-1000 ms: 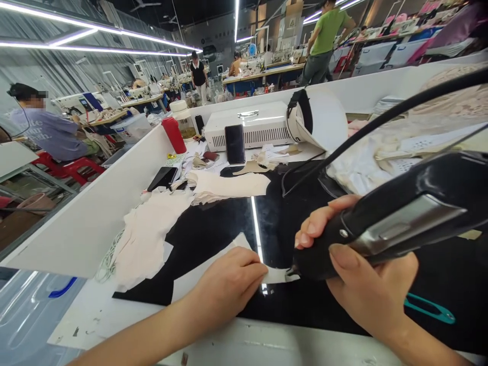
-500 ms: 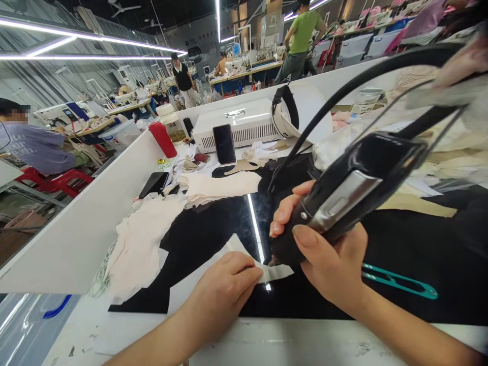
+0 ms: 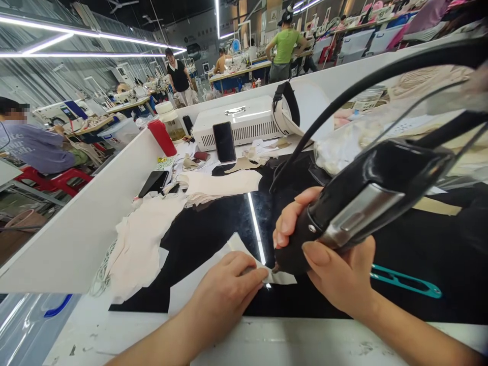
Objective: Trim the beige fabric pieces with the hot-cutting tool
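Observation:
My left hand (image 3: 224,290) is closed, its fingers together and pressed onto a pale fabric piece (image 3: 286,278) that curves across the black board (image 3: 213,223). Part of that piece lies under the hand, beside a larger white sheet (image 3: 186,292). In my right hand (image 3: 341,282) is a black corded hand tool (image 3: 343,195) with a silver lever; its exact kind is unclear. Its small brownish tip is at the fabric, just right of my left fingertips. Whether it touches I cannot tell. Teal thread snips (image 3: 432,290) lie right of my right wrist.
Stacked pale fabric pieces (image 3: 141,239) lie at left, with more (image 3: 224,183) behind. A phone (image 3: 224,142) leans on a white vented box (image 3: 244,119). A red container (image 3: 162,137) stands near the left partition (image 3: 76,223). Plastic-wrapped material fills the far right.
My right hand and the tool have shifted slightly right and down. My left fingertips have slid a little right along the fabric piece.

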Demonstrator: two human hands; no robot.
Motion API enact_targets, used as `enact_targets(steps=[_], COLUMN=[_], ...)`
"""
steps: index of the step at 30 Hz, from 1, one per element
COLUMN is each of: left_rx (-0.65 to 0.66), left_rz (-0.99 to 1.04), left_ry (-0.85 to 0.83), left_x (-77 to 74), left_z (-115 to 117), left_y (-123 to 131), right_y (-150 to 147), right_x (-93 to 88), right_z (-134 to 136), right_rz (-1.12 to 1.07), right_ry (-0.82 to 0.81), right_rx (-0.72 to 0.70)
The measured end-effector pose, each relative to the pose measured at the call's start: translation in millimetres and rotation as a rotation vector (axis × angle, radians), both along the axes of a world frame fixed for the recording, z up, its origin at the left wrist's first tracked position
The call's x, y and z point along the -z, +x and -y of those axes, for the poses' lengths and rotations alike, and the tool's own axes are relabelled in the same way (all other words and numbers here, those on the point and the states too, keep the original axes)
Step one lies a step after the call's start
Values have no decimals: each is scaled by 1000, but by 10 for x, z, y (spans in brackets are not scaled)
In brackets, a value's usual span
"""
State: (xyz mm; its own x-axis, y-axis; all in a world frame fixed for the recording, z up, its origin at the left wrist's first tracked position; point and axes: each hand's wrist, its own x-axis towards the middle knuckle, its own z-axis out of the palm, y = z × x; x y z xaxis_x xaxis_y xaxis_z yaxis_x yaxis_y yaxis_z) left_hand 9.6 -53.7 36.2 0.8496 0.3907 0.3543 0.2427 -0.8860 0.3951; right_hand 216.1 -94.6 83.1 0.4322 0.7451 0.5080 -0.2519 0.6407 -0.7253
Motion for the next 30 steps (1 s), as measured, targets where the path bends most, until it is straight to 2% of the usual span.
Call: enact_targets(steps=[7, 16, 21, 30], left_rx=[0, 15, 9, -31], left_rz=[5, -7, 2, 14], left_ry=[16, 55, 49, 63], left_x=[-3, -27, 17, 127], left_z=[-7, 42, 31, 21], left_y=[-21, 24, 7, -56], right_y=[-31, -22, -52, -105], right_x=[22, 49, 8, 93], right_z=[-52, -17, -88, -162], right_rz=[-10, 36, 25, 27], right_ry=[-38, -92, -96, -94], right_rx=[65, 81, 64, 41])
